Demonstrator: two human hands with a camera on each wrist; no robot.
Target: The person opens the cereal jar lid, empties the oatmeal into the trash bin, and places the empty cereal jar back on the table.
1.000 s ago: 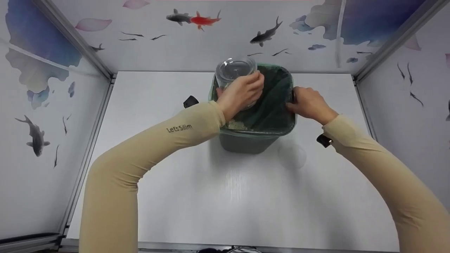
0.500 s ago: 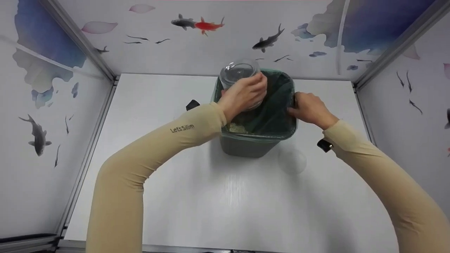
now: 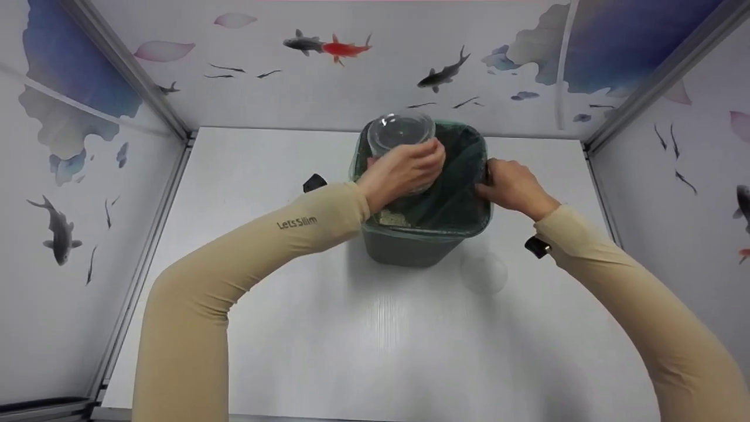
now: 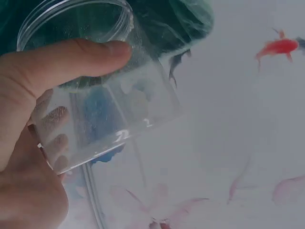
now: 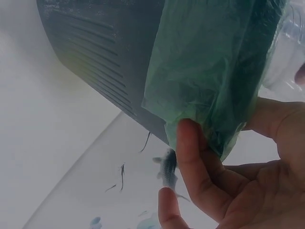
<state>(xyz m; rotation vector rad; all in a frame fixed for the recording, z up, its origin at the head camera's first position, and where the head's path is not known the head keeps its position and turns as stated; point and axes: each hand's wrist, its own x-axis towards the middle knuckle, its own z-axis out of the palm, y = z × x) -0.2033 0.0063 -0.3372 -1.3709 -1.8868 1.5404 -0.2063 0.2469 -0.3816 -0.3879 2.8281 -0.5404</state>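
Note:
My left hand grips a clear plastic jar over the left part of a green bin. The jar is turned over, its base facing up and its threaded mouth toward the bin. In the left wrist view, the thumb lies across the jar wall and the fingers show through from behind. My right hand holds the bin's right rim, thumb inside and fingers outside, pinching the green bag liner. Pale crumb-like bits lie inside the bin near its front left.
A clear round disc, like a lid, lies on the white table at the bin's front right. Walls printed with fish enclose the table; the back wall stands close behind the bin. Black wrist-camera mounts show beside both wrists.
The jar rises slightly, then dips again, with the left hand around it. My right hand keeps its place on the rim. The head view shifts a little.

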